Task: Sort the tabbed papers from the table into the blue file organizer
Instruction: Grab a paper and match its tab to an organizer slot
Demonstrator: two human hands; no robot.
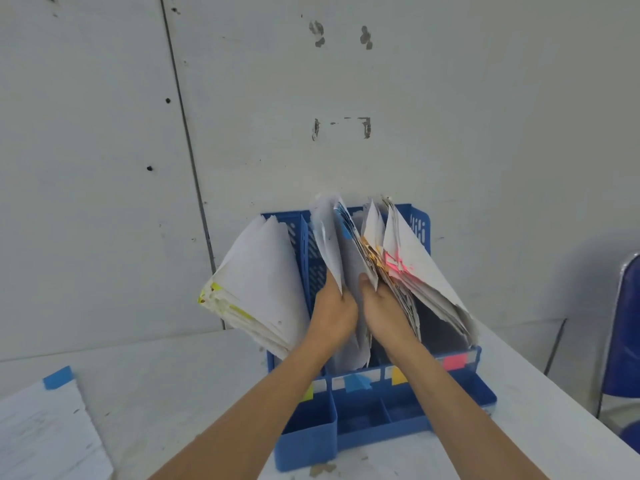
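While both bare arms reach up from the bottom of the frame, the hands meet in the second slot from the left of the blue file organizer, which stands on the white worktop against the wall at lower centre. The left hand has its grip closed on the edge of a white sheet with a blue tab, thumb in front and fingers behind. The right hand, just beside it, pushes a thick bundle of sheets to the right, its thumb pressed on the front sheet and the fingers out of sight behind the paper, so I cannot tell how tightly it grips.

To the left, a stack of yellow-tabbed papers leans out of the first slot. To the right, the pink-tabbed papers fan out of the last slot. Coloured labels run along the organizer's front rail. At the lower left of the frame, another sheet with a blue tab lies flat on the worktop, well apart from the organizer. A blue chair shows at the right edge.
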